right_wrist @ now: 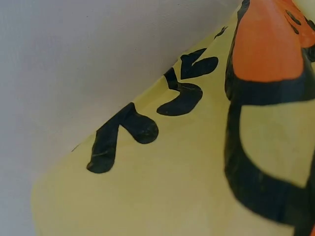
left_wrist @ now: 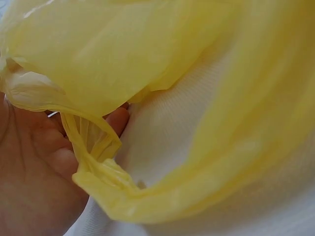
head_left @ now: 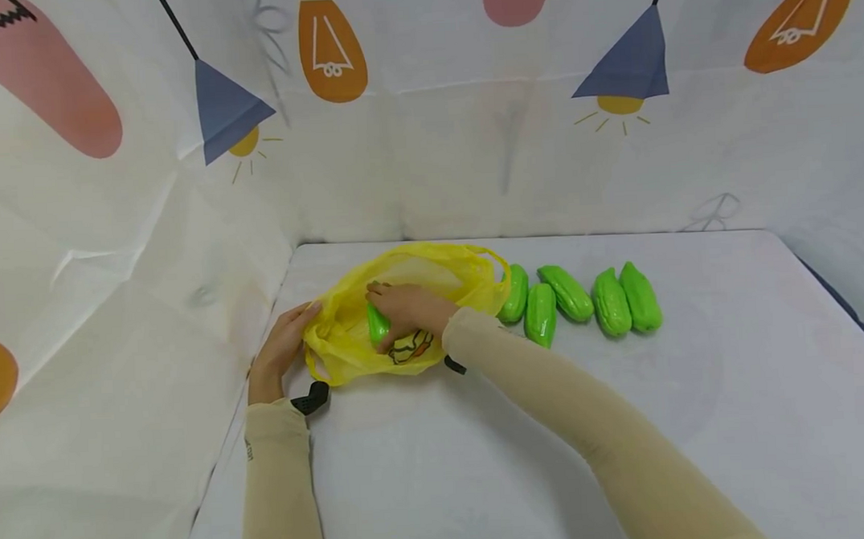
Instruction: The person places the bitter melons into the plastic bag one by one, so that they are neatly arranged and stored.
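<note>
A thin yellow plastic bag (head_left: 349,361) lies with its mouth spread on the white table. My left hand (head_left: 283,348) holds its left rim; in the left wrist view the yellow film and a loop of handle (left_wrist: 147,206) cover part of the fingers of that hand (left_wrist: 34,172). Inside the mouth, my right hand (head_left: 412,306) grips a shiny green oblong packet (head_left: 378,324), partly hidden by the fingers. The right wrist view shows the bag's printed side (right_wrist: 187,187), with black and orange marks, and no hand.
Several more green oblong packets (head_left: 567,293) lie in a loose row right of the bag, the nearest one (head_left: 516,294) beside its right handle. White cloth (head_left: 471,163) with printed lamps and bulbs hangs behind the table (head_left: 732,353) and along its left side.
</note>
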